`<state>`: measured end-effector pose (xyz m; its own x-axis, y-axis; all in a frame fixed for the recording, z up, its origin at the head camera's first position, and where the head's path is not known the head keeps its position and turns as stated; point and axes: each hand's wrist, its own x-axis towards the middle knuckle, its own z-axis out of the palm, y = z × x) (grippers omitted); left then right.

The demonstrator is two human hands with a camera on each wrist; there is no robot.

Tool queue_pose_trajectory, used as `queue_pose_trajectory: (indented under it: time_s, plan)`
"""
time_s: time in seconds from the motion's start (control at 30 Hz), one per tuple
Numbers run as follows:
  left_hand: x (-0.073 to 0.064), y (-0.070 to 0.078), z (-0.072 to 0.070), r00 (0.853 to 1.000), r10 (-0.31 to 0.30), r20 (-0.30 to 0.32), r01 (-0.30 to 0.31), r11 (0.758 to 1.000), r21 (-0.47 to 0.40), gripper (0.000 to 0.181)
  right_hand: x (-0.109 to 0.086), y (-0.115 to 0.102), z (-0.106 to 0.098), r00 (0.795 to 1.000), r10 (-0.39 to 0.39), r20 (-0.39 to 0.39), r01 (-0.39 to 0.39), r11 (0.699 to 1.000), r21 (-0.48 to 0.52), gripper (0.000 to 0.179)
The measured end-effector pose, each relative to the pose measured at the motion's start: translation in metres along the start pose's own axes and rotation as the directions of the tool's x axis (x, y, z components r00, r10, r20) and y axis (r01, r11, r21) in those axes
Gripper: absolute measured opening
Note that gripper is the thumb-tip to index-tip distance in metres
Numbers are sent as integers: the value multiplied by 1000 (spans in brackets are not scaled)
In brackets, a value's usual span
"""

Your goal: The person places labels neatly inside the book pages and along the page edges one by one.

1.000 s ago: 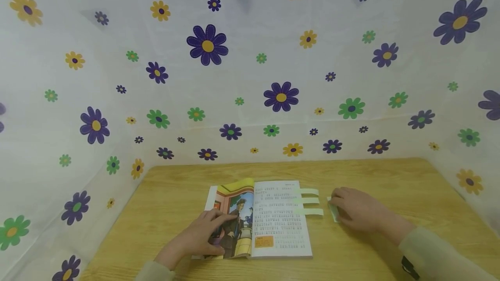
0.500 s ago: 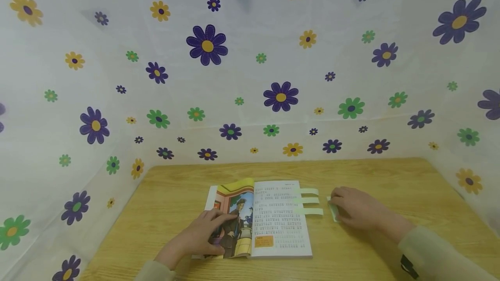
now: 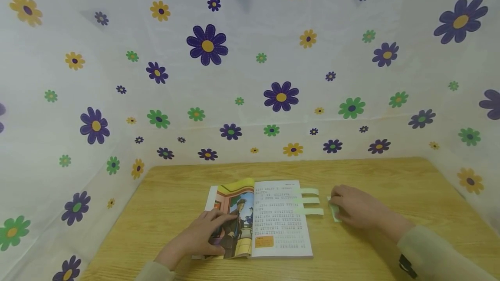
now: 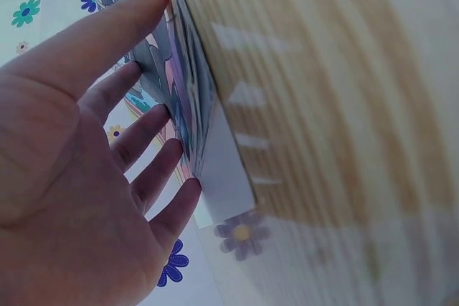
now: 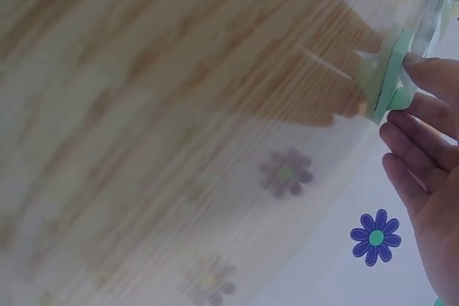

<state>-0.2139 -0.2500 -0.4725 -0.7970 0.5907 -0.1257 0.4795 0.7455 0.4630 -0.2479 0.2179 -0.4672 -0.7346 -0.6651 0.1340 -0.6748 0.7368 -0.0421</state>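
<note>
An open book (image 3: 279,229) lies on the table, an illustrated page on the left and a page of text on the right. My left hand (image 3: 203,233) rests on the illustrated page with its fingers spread; in the left wrist view, fingertips touch the page near the book's outer edge. Three pale green paper strips (image 3: 312,211) stick out from the right page's edge. Right of them is a small pad of light green sticky notes (image 5: 391,77). My right hand (image 3: 357,209) pinches a curled green sheet at the pad between thumb and index finger.
The wooden table (image 3: 375,255) reaches back to a white sheet (image 3: 250,77) printed with flowers, which hangs behind and at both sides. A dark band (image 3: 407,266) sits at my right sleeve.
My right hand has shifted very slightly away from me, still at the green pad. The left hand and the book have not visibly moved.
</note>
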Motion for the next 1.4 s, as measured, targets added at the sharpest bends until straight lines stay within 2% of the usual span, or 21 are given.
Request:
queue_pose_trajectory:
  time_s: [0.37,0.77,0.93,1.17,1.4]
  plan:
    - [0,0,-1,1000,-2,4,2,1000,-1,86,7,-1,0,995,83,48,-86,995,48,24]
    - [0,0,-1,1000,-14,5,14,1000,-17,86,7,2,-1,998,68,-6,-68,996,61,23]
    - [1,-6,3,1000,8,-11,-8,1000,-11,85,7,1,-3,996,85,20,-87,994,69,21]
    - [4,-17,10,1000,-14,-9,13,999,-39,87,9,2,-2,990,127,61,-131,990,60,20]
    - [6,-20,11,1000,-4,-10,3,999,-35,87,10,3,-2,993,109,55,-111,993,35,19]
